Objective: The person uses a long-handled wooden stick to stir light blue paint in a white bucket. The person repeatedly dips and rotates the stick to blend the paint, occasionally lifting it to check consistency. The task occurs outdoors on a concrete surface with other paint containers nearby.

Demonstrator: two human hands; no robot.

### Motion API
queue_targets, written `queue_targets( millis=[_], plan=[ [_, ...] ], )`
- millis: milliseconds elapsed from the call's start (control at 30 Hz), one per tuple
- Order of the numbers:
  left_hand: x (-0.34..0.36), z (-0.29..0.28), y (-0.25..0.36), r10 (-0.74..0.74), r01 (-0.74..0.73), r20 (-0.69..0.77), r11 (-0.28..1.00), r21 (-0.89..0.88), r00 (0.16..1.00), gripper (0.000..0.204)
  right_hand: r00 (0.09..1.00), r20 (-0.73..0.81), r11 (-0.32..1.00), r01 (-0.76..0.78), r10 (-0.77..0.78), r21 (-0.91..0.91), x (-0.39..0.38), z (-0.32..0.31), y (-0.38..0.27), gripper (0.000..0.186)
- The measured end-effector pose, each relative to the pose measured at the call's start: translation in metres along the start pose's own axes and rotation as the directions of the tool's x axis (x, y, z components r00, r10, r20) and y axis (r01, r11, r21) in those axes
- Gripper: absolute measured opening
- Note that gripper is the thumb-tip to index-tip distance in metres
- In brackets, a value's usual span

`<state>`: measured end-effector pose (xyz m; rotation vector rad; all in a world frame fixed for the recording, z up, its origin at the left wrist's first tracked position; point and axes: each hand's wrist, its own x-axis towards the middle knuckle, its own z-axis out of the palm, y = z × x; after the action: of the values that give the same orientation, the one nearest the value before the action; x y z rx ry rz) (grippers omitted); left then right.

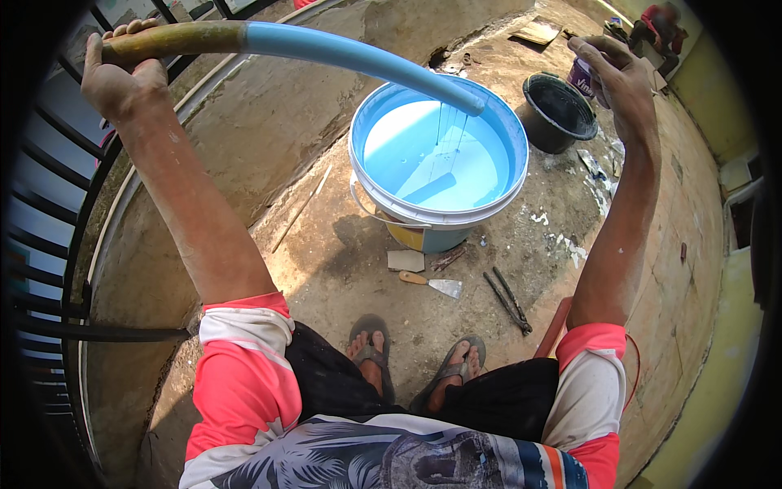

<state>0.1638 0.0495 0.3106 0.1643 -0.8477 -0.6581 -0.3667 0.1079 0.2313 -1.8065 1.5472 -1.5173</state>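
My left hand (127,61) grips the brown end of a long curved pipe (330,50) at upper left. Its light-blue end hangs over a big white-rimmed bucket (375,187) of blue paint (391,143), with thin strands of paint dripping from it. My right hand (612,75) is raised at upper right, fingers curled and pressed together; what they hold, if anything, I cannot make out. Behind it is a purple container (581,77), partly hidden, beside a black bucket (560,114).
A scraper (441,286), pliers (509,301), a stick (301,209) and debris lie on the dirty concrete floor (318,269) by my feet. Black railing (49,212) borders the left, a yellow wall (717,98) the right. Another person (658,41) sits at the far back right.
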Motion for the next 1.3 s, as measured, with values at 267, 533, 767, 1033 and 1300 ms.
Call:
queue_targets(
  millis=[267, 533, 767, 1033, 1300],
  plan=[
    [-0.007, 0.007, 0.001, -0.032, 0.031, -0.013, 0.999, -0.021, 0.999, 0.014, 0.999, -0.027, 1.000, -0.019, 0.019, -0.005, 0.000, 0.001, -0.002, 0.029],
    [-0.001, 0.002, 0.000, 0.009, -0.009, -0.010, 1.000, -0.005, 1.000, 0.017, 1.000, -0.029, 0.997, -0.002, -0.001, -0.083, -0.004, 0.003, -0.010, 0.027],
    [-0.001, 0.002, 0.000, 0.024, -0.024, -0.014, 1.000, 0.004, 1.000, 0.018, 0.999, -0.040, 0.995, -0.002, -0.002, -0.100, -0.006, 0.004, -0.014, 0.026],
    [-0.002, 0.002, 0.000, 0.029, -0.029, -0.008, 0.999, 0.014, 1.000, 0.018, 1.000, -0.019, 0.997, -0.008, 0.006, -0.076, -0.004, 0.002, -0.011, 0.027],
    [-0.004, 0.004, -0.001, 0.018, -0.018, -0.012, 1.000, -0.005, 1.000, 0.018, 0.999, -0.031, 0.996, -0.007, 0.004, -0.089, -0.005, 0.004, -0.012, 0.027]
  ],
)
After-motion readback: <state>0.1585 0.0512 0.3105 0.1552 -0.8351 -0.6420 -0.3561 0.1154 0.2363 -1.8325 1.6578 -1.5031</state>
